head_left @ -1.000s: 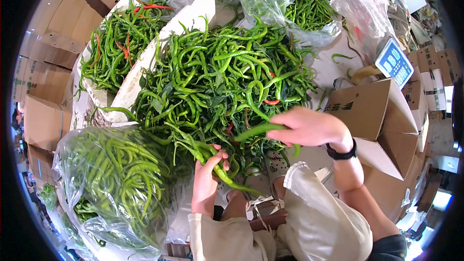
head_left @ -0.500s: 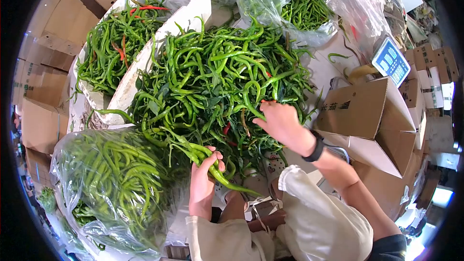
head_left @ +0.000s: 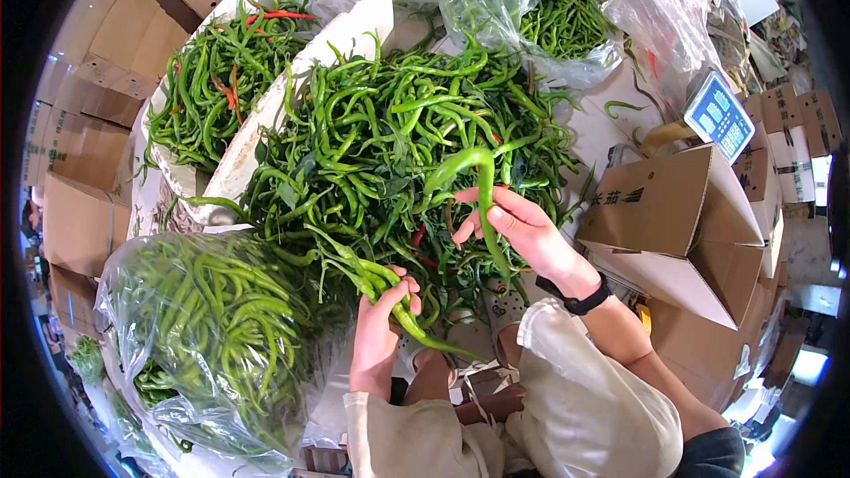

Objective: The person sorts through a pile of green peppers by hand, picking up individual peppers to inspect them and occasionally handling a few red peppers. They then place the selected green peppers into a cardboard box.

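Over pile (head_left: 363,137): RH (head_left: 524,232) now w/ pepper (head_left: 485,188)

Right hand (head_left: 515,228) holds one bent green pepper (head_left: 486,186) over a leafy heap of peppers (head_left: 381,124), left hand (head_left: 382,317) grips a small bunch (head_left: 365,280) near a filled clear bag (head_left: 199,420), white foam box (head_left: 376,13) of green and red peppers at upper left, open carton (head_left: 651,204) at right.

Left fingers (head_left: 389,300) partly hide held peppers (head_left: 421,332); blue display (head_left: 720,116) seems unreadable.
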Demonstrator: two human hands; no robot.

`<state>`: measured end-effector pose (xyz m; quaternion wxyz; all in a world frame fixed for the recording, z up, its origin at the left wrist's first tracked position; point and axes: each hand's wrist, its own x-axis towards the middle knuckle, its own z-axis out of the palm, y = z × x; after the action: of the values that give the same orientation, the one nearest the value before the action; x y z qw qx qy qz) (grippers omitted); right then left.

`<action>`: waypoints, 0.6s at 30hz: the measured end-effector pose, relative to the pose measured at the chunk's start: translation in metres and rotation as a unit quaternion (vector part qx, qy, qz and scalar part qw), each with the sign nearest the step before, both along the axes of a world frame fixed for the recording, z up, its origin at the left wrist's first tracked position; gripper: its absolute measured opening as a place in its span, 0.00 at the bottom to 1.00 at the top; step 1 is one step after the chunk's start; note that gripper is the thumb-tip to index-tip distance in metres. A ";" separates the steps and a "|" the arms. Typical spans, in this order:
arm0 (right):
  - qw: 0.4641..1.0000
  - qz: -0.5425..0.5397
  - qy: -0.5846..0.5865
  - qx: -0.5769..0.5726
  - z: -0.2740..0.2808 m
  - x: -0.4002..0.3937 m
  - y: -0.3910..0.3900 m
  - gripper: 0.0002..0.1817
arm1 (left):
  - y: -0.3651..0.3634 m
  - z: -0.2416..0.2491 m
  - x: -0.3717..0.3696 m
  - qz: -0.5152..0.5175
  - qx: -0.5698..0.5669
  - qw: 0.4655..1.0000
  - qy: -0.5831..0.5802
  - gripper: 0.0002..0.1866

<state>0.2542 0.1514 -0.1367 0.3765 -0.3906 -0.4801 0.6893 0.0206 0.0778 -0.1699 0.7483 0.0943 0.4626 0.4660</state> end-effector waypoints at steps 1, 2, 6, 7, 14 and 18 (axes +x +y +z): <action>1.000 -0.003 0.025 -0.016 -0.001 0.000 0.001 0.20 | 0.000 0.000 0.001 -0.002 0.000 1.000 -0.001 0.13; 0.999 -0.005 0.033 -0.038 -0.002 0.000 0.001 0.19 | -0.001 0.000 0.001 -0.004 -0.001 1.000 -0.002 0.13; 0.990 -0.024 0.081 -0.116 -0.010 0.001 -0.001 0.17 | 0.000 0.002 0.000 -0.003 -0.003 1.000 0.011 0.13; 0.988 -0.028 0.084 -0.129 -0.009 0.001 -0.002 0.17 | 0.000 0.002 -0.001 -0.009 -0.006 1.000 0.018 0.13; 0.978 -0.037 0.113 -0.173 -0.010 0.001 -0.005 0.17 | 0.002 0.010 0.004 -0.012 -0.020 1.000 -0.020 0.13; 0.970 -0.016 0.124 -0.210 -0.006 -0.004 -0.009 0.17 | 0.001 0.001 0.005 -0.015 0.011 0.998 -0.068 0.12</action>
<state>0.2498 0.1425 -0.1422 0.3530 -0.3803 -0.2680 0.8118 0.0252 0.0790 -0.1685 0.7839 0.0771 0.4041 0.4651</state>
